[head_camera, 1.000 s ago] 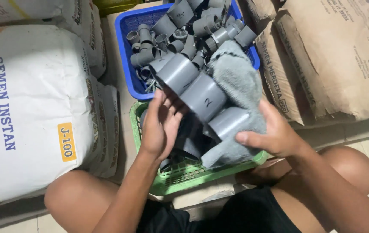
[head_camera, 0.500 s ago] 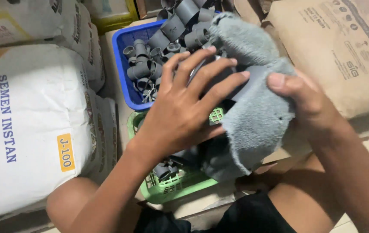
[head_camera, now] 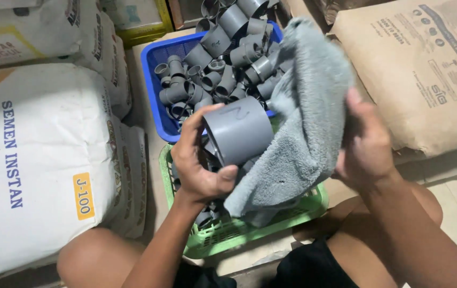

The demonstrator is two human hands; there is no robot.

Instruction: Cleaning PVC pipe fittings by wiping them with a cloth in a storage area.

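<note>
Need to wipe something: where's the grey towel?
The grey towel sits centre-right in the head view, gripped by the right hand, draped against the grey pipe fitting.

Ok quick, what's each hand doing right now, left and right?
Left hand: closed around a grey pipe fitting, held over the green basket.
Right hand: closed on the grey cloth.

**Plastic, terry and paper sacks**

The pipe fitting (head_camera: 237, 129) looks like smooth matt grey plastic. The towel (head_camera: 306, 128) is fuzzy grey terry cloth. Green basket (head_camera: 250, 229) and blue basket (head_camera: 156, 90) are slightly glossy mesh plastic. Brown sack (head_camera: 426, 69) is matt creased paper, white sack (head_camera: 31, 160) smoother.
</note>
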